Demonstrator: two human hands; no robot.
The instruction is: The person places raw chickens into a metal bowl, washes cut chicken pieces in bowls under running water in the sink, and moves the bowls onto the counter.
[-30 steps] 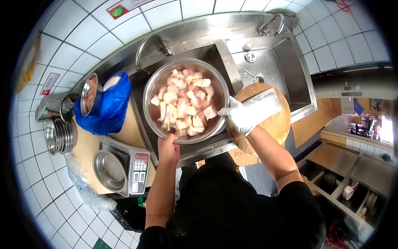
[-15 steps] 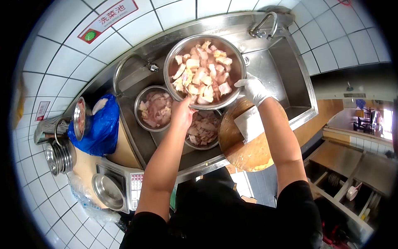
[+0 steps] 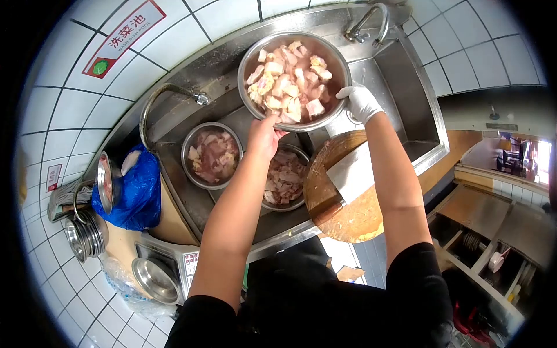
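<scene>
A large steel bowl [image 3: 337, 62] heaped with chunks of raw chicken [image 3: 290, 81] is held above the back of the sink, tilted a little. My bare left hand [image 3: 265, 136] grips its near rim, fingers partly hidden beneath. On its right rim is my white-gloved right hand [image 3: 361, 103], thumb over the edge. Below, in the left basin, stand a steel bowl [image 3: 187, 159] of pale raw meat in liquid and another steel bowl [image 3: 301, 155] of cut meat. A wide-bladed cleaver [image 3: 355, 174] lies on the round wooden chopping block [image 3: 322, 197] nearest my right forearm.
Two faucets [image 3: 152, 104] [image 3: 380, 23] rise behind the steel sink [image 3: 432, 107]. On the left counter are a blue plastic bag [image 3: 139, 194], stacked steel bowls [image 3: 84, 235] and a scale [image 3: 188, 264] with a steel pan [image 3: 156, 279]. An open drawer unit [image 3: 481, 255] stands at right.
Both hands have carried the bowl of chicken slightly away from me and to the right. More of the bowl of cut meat beneath now shows. The camera view has shifted a little.
</scene>
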